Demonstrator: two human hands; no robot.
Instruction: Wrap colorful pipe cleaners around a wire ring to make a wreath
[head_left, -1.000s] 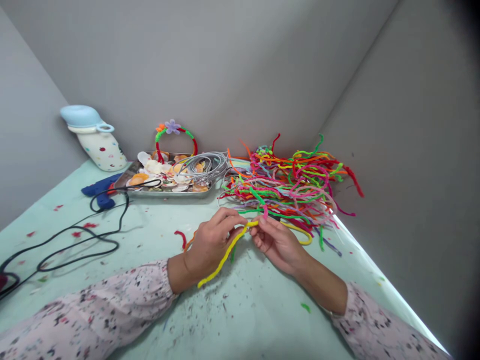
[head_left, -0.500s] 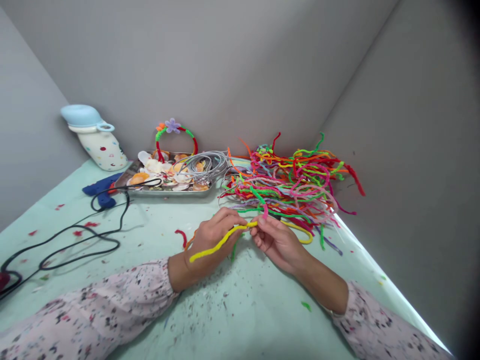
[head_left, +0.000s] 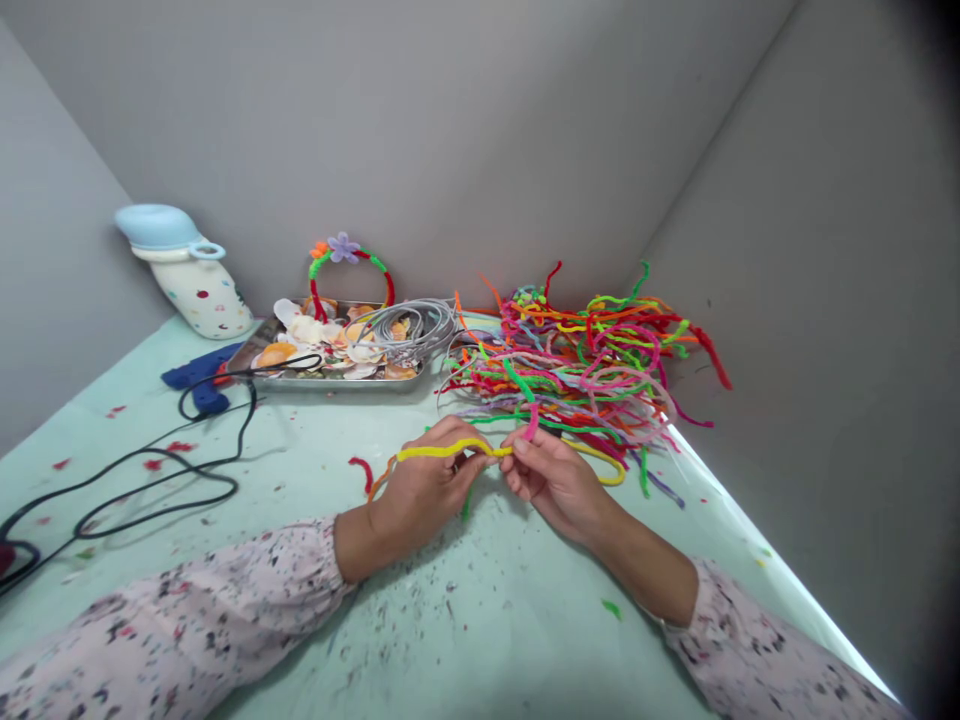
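My left hand point(head_left: 424, 485) and my right hand point(head_left: 551, 480) meet over the pale green table point(head_left: 300, 560), both pinching one yellow pipe cleaner point(head_left: 442, 450). Its free end lies across the top of my left hand; the other part curves away to the right behind my right hand. My right hand also holds a pink pipe cleaner point(head_left: 531, 428) that sticks up from its fingers. An orange strand shows under my left hand. Just behind the hands lies a big tangled pile of coloured pipe cleaners point(head_left: 585, 360).
A metal tray point(head_left: 330, 380) with seashells and grey wire hoops stands at the back, a decorated hoop point(head_left: 349, 270) behind it. A blue glue gun point(head_left: 199, 375) with a black cord point(head_left: 150, 480) lies at left, near a spotted jug point(head_left: 191, 275). Grey walls close in behind and right.
The yellow pipe cleaner's free end has swung up from below my left wrist to lie across the top of my left hand. Both hands stay in place.
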